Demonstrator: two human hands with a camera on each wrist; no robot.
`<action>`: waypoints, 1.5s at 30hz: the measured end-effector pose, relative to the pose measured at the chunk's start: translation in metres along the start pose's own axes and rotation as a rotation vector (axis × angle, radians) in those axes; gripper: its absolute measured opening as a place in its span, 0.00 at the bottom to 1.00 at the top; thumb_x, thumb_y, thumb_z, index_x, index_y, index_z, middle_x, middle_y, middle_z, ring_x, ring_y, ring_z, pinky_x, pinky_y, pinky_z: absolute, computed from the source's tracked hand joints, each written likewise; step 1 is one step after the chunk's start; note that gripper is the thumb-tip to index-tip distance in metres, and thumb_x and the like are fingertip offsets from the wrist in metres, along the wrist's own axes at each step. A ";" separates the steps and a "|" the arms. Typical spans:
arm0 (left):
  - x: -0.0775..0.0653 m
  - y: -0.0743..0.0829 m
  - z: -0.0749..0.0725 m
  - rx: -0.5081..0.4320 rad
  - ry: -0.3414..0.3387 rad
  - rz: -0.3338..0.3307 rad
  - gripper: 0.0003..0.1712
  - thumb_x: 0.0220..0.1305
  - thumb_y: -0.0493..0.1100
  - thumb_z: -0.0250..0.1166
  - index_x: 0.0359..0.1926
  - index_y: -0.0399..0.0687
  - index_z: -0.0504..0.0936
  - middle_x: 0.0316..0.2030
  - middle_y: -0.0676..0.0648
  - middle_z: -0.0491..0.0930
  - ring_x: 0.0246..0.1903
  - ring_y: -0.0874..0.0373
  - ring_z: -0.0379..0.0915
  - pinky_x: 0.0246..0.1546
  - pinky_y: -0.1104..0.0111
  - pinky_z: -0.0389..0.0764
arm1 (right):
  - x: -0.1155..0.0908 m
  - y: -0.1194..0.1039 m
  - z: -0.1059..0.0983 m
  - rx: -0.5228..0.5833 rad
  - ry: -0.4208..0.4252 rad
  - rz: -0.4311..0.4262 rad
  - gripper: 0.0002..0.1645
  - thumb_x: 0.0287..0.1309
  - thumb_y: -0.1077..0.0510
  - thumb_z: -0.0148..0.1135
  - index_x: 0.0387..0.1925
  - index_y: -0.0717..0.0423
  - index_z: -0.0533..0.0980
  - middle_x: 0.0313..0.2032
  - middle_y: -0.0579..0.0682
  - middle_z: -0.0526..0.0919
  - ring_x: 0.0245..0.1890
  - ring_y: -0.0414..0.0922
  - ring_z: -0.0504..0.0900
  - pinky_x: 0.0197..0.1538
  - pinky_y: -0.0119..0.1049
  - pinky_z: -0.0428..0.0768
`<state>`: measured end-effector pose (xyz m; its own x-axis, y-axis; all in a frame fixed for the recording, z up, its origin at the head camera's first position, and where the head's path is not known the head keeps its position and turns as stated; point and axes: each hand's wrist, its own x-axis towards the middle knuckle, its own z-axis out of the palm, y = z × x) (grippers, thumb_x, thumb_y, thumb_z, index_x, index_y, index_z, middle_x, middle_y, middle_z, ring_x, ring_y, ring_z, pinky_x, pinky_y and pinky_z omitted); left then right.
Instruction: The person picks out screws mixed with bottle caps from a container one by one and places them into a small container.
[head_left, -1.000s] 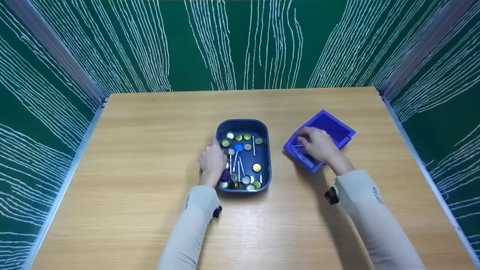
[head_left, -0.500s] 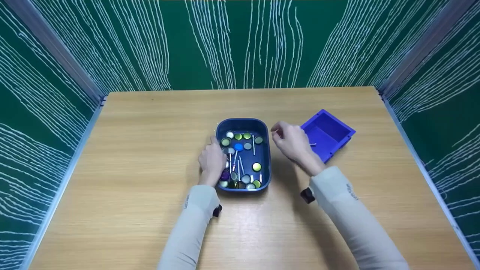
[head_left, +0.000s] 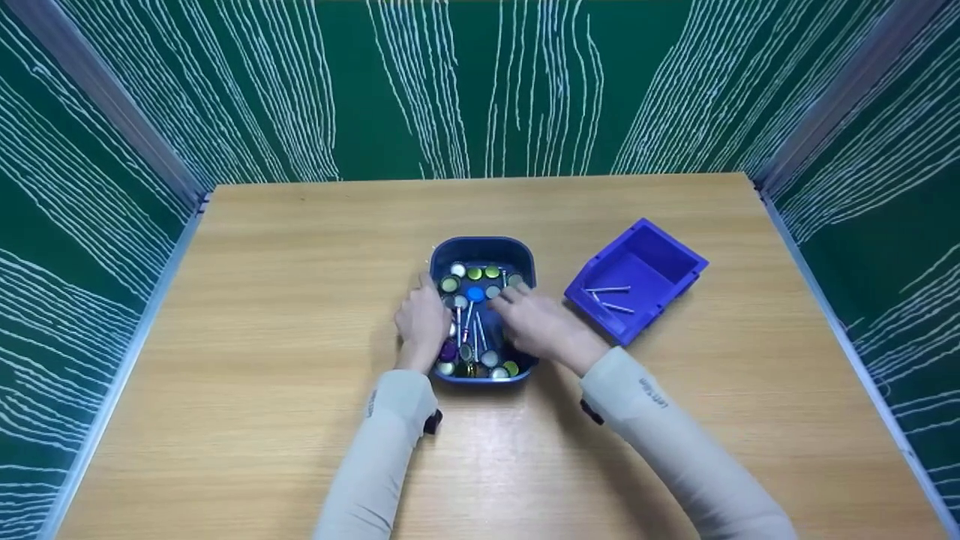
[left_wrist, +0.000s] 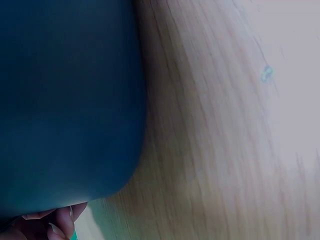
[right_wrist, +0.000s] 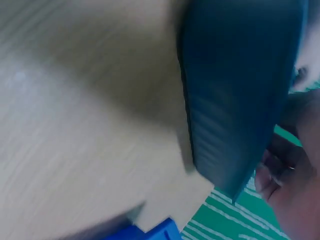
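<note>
Wooden table [head_left: 262, 337], navy tray [head_left: 482, 240] mid-table, off the edges, nails [head_left: 459, 326] and caps [head_left: 475, 294] inside | left hand [head_left: 422, 319]: fingers clamped on tray wall | right hand [head_left: 541, 326] inside, can't tell if pinching | jumbled pile, so caps might snag imo

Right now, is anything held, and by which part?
The left hand holds the navy tray by its left rim; whether the right hand holds anything cannot be told.
</note>
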<state>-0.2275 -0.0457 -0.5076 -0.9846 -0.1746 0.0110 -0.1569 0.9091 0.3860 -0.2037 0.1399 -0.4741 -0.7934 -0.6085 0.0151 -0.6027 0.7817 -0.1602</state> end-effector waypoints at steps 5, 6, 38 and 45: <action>-0.001 0.000 0.000 0.001 -0.009 -0.003 0.29 0.59 0.41 0.67 0.59 0.40 0.68 0.44 0.38 0.83 0.38 0.40 0.84 0.36 0.53 0.84 | 0.002 -0.007 0.011 -0.001 -0.050 -0.093 0.26 0.54 0.65 0.63 0.57 0.57 0.73 0.56 0.59 0.77 0.56 0.59 0.74 0.60 0.55 0.76; -0.001 0.000 0.000 -0.002 -0.011 -0.002 0.30 0.59 0.41 0.67 0.60 0.40 0.68 0.44 0.38 0.83 0.38 0.40 0.84 0.36 0.53 0.84 | 0.002 -0.008 0.013 0.005 -0.063 -0.103 0.27 0.52 0.66 0.64 0.56 0.57 0.73 0.56 0.58 0.77 0.56 0.58 0.73 0.60 0.55 0.76; 0.000 0.001 0.002 -0.013 0.022 -0.004 0.24 0.60 0.39 0.64 0.56 0.41 0.69 0.40 0.37 0.85 0.37 0.39 0.84 0.34 0.51 0.84 | 0.008 -0.010 0.018 -0.172 -0.303 -0.002 0.35 0.55 0.48 0.69 0.61 0.61 0.71 0.64 0.59 0.70 0.65 0.59 0.70 0.68 0.54 0.70; 0.000 0.000 0.002 -0.015 0.031 -0.012 0.23 0.59 0.39 0.65 0.54 0.42 0.69 0.39 0.36 0.86 0.36 0.39 0.84 0.33 0.51 0.84 | 0.007 -0.012 0.018 -0.202 -0.290 0.007 0.34 0.49 0.52 0.70 0.57 0.60 0.71 0.56 0.59 0.73 0.59 0.58 0.75 0.64 0.51 0.73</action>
<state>-0.2274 -0.0447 -0.5095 -0.9796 -0.1978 0.0348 -0.1677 0.9010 0.4001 -0.2007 0.1241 -0.4898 -0.7574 -0.5939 -0.2712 -0.6253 0.7794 0.0393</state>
